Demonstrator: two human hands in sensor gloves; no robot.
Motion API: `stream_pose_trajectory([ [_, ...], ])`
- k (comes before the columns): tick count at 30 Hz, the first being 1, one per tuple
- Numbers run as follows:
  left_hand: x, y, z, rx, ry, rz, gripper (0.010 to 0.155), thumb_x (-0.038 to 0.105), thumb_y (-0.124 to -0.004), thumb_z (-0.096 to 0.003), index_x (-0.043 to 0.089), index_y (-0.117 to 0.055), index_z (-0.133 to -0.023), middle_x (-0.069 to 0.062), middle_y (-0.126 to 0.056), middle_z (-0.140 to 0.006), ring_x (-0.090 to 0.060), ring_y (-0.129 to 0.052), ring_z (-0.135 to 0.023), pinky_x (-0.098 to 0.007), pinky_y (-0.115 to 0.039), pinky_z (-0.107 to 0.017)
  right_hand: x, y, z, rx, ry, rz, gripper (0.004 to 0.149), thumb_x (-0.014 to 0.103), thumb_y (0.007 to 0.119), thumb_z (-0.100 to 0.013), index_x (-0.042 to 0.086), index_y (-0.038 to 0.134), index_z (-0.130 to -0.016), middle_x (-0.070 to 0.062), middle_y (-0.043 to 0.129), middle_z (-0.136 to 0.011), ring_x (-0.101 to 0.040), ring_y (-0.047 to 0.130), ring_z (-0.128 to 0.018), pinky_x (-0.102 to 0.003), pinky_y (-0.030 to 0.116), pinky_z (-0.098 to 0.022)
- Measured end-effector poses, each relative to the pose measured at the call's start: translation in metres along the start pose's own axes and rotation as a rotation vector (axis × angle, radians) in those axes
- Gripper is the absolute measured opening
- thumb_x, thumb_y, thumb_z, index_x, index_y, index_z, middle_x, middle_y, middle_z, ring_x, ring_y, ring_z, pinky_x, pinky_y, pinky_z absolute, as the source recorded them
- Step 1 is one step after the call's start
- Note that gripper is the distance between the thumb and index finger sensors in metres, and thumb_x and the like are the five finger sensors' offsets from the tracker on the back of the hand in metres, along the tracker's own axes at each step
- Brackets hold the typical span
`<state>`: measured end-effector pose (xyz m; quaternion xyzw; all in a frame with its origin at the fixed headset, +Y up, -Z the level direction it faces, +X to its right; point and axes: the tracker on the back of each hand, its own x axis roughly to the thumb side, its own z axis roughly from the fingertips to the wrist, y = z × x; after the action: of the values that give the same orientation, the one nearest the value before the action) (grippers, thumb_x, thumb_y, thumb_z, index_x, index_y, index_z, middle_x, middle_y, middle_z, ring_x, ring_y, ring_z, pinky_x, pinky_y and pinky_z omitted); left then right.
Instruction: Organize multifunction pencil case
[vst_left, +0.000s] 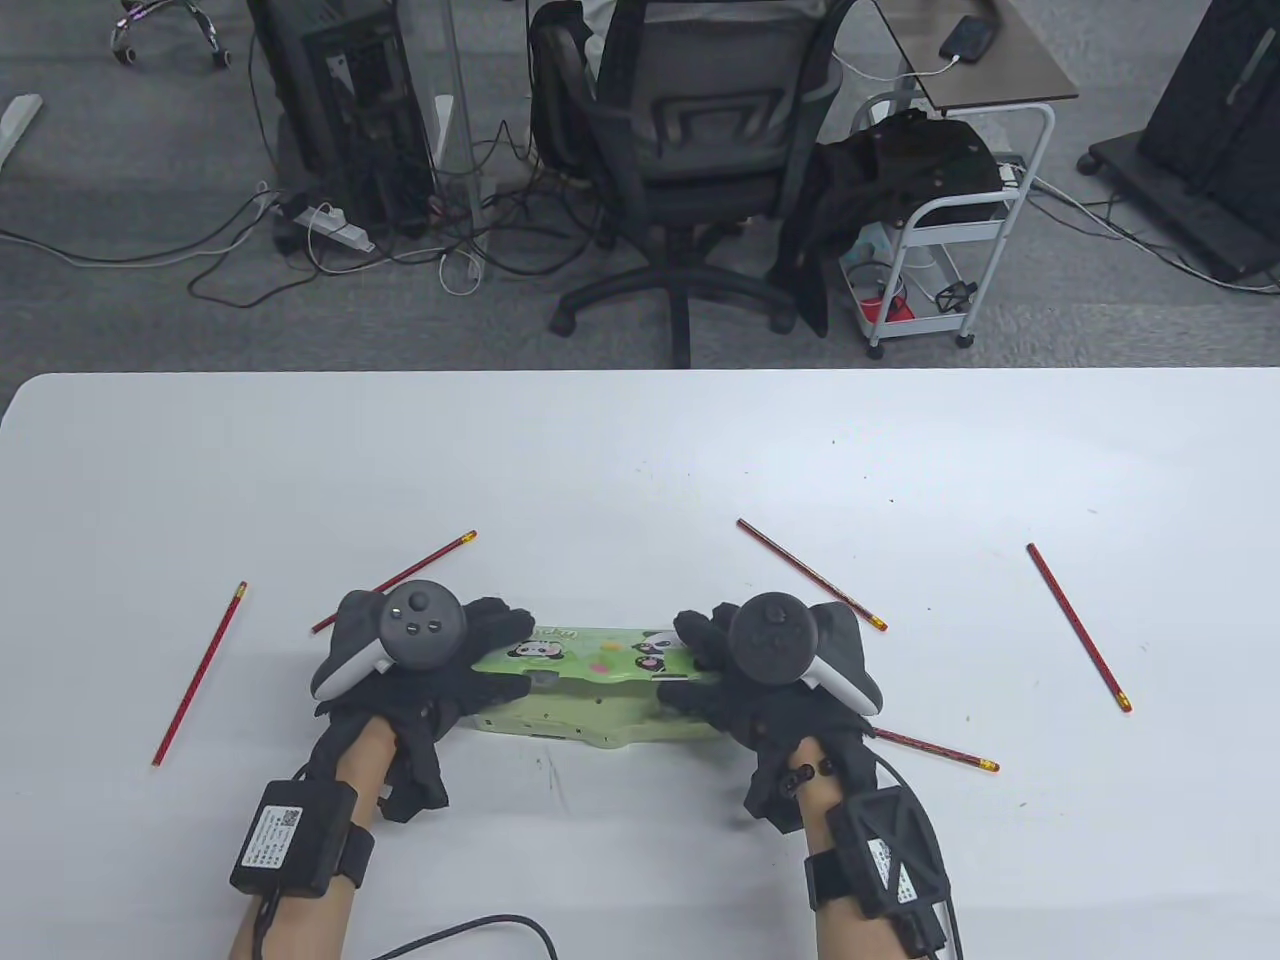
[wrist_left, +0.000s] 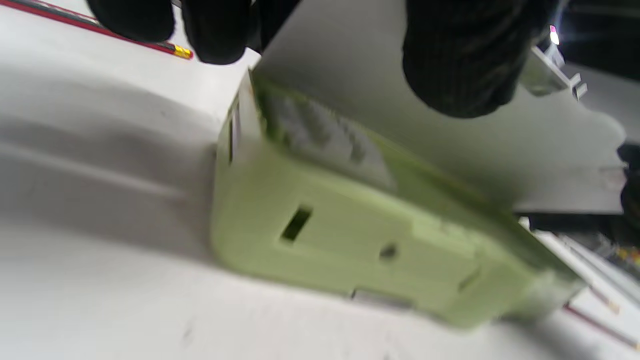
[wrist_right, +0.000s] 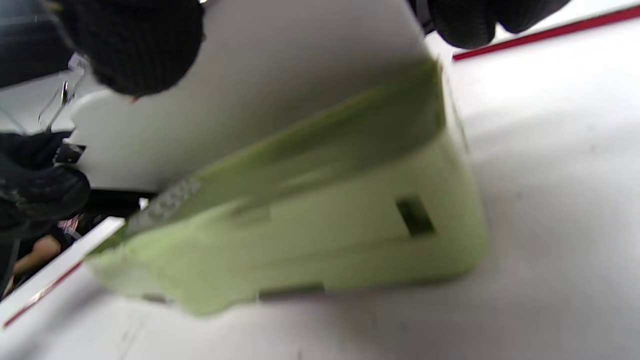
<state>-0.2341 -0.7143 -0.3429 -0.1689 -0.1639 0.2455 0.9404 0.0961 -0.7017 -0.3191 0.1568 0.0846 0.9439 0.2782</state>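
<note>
White table (vst_left: 640, 450) carries five loose red pencils; the far-left pencil (vst_left: 200, 672) lies well apart. At centre, the left hand (vst_left: 420, 660) and right hand (vst_left: 770, 670) each clasp an end of the green pencil case (vst_left: 590, 690), fingers over the lid, thumbs underneath. Uneven prying could skid the case into nearby pencils and roll them off.

Left grip (vst_left: 440, 660) and right grip (vst_left: 745, 670), fingers curled, palms down.

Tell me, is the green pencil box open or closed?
Closed, as far as the pictures show: the panda lid lies flat on the green pencil box, and both wrist views show no gap. Both hands grip its ends.
</note>
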Motion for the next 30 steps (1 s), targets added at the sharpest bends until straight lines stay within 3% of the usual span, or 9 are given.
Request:
stream_pose_trajectory([
  [6, 0.0, 0.025, -0.017, 0.074, 0.122, 0.067, 0.055, 0.046, -0.084, -0.047, 0.026, -0.079, -0.098, -0.007, -0.093, -0.101, -0.047, -0.08, -0.101, -0.073, -0.062, -0.069, 0.008, -0.022, 0.022, -0.27, -0.043, 0.003, 0.082, 0.052, 0.075, -0.048, 0.003, 0.052, -0.11, -0.037, 0.055, -0.107, -0.067, 0.061, -0.092, -0.073, 0.059, -0.065],
  [11, -0.001, 0.034, -0.038, 0.109, 0.217, 0.091, 0.061, 0.047, -0.086, -0.0459, 0.022, -0.075, -0.101, -0.005, -0.1, -0.091, -0.044, -0.086, -0.097, -0.071, -0.065, -0.068, 0.014, -0.019, 0.028, -0.337, -0.087, 0.121, 0.086, 0.052, 0.075, -0.047, 0.004, 0.045, -0.112, -0.037, 0.048, -0.109, -0.067, 0.053, -0.095, -0.074, 0.054, -0.067],
  [15, -0.004, 0.035, -0.052, 0.128, 0.31, 0.094, 0.077, 0.049, -0.086, -0.0452, 0.016, -0.06, -0.11, -0.01, -0.091, -0.1, -0.046, -0.083, -0.098, -0.07, -0.065, -0.068, 0.012, -0.002, 0.02, -0.234, -0.103, 0.159, 0.089, 0.054, 0.074, -0.047, 0.006, 0.039, -0.114, -0.035, 0.035, -0.112, -0.067, 0.036, -0.098, -0.076, 0.041, -0.068],
  [19, -0.008, 0.037, -0.061, 0.148, 0.359, 0.024, 0.085, 0.05, -0.086, -0.0448, 0.013, -0.05, -0.113, -0.013, -0.084, -0.106, -0.047, -0.08, -0.1, -0.07, -0.064, -0.069, 0.007, 0.024, 0.002, 0.011, -0.089, 0.249, 0.098, 0.058, 0.071, -0.045, 0.006, 0.027, -0.115, -0.038, 0.019, -0.111, -0.067, 0.019, -0.097, -0.076, 0.03, -0.067],
  [22, -0.01, 0.04, -0.06, 0.161, 0.368, -0.022, 0.088, 0.049, -0.085, -0.0453, 0.012, -0.044, -0.114, -0.016, -0.077, -0.111, -0.048, -0.076, -0.102, -0.071, -0.062, -0.069, 0.003, 0.036, -0.006, 0.1, -0.072, 0.275, 0.104, 0.061, 0.068, -0.044, 0.004, 0.018, -0.114, -0.04, 0.01, -0.109, -0.067, 0.013, -0.096, -0.077, 0.026, -0.066],
  [26, -0.009, 0.042, -0.043, 0.171, 0.296, 0.004, 0.091, 0.048, -0.084, -0.0459, 0.009, -0.039, -0.115, -0.022, -0.067, -0.116, -0.053, -0.068, -0.104, -0.072, -0.059, -0.069, -0.001, 0.041, -0.012, 0.141, -0.063, 0.277, 0.105, 0.062, 0.069, -0.043, 0.004, 0.018, -0.114, -0.039, 0.01, -0.109, -0.066, 0.014, -0.097, -0.076, 0.026, -0.067],
  [30, -0.003, 0.032, -0.013, 0.128, 0.126, 0.064, 0.093, 0.049, -0.084, -0.0454, 0.01, -0.038, -0.116, -0.025, -0.055, -0.12, -0.057, -0.057, -0.107, -0.074, -0.054, -0.07, -0.004, 0.044, -0.016, 0.174, -0.055, 0.262, 0.104, 0.061, 0.07, -0.044, 0.003, 0.021, -0.114, -0.039, 0.011, -0.109, -0.066, 0.016, -0.097, -0.073, 0.028, -0.068],
])
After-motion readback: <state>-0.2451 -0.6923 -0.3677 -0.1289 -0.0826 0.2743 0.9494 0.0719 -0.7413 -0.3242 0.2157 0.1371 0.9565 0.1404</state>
